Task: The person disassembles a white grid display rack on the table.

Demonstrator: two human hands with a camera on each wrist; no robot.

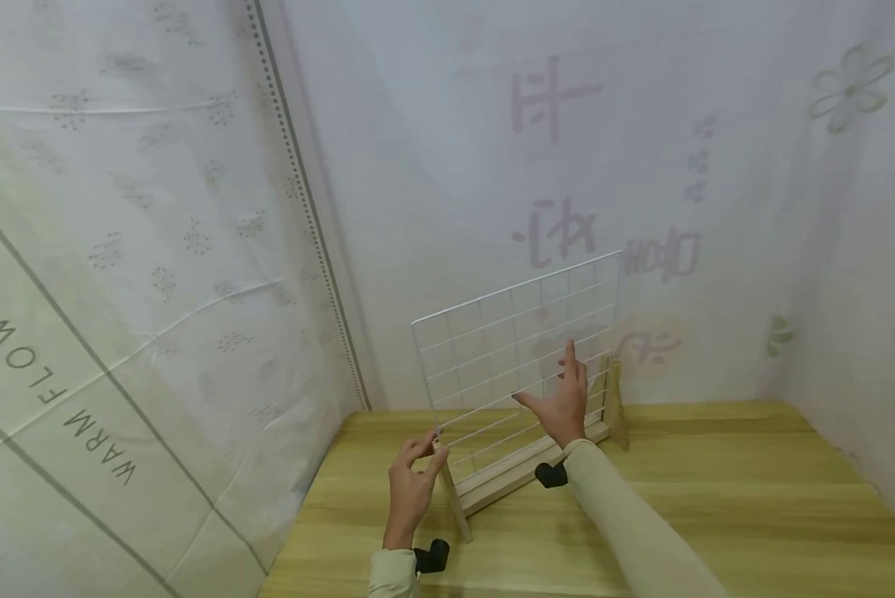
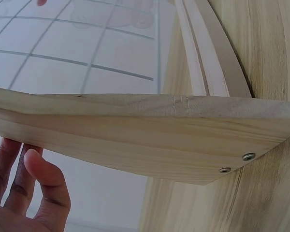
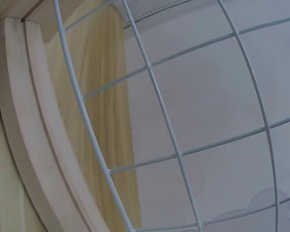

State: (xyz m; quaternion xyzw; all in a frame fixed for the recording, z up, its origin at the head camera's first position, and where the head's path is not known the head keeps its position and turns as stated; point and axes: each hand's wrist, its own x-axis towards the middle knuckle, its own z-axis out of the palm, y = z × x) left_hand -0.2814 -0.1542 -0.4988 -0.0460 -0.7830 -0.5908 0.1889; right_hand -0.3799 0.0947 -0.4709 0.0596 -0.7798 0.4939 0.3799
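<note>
A white wire grid panel [image 1: 480,299] stands tilted on a pale wooden stand [image 1: 503,484], its lower edge close above the stand's cross rail. My left hand [image 1: 410,494] pinches the upper end of the stand's left side board [image 2: 135,130], thumb and fingertips at the board's edge. Two metal screws [image 2: 249,156] show near that board's lower end. My right hand [image 1: 564,405] is in front of the grid's right half, fingers spread and pointing up, holding nothing. The right wrist view shows the grid's wires [image 3: 148,66] beside the rail [image 3: 26,116], with no fingers visible.
The stand sits on a wood-grain table [image 1: 716,490]. White printed curtains [image 1: 417,166] hang behind the table and along its left side. The stand's right side board [image 1: 619,415] rises near the table's back edge. A black wrist mount [image 1: 434,556] sits at my left wrist.
</note>
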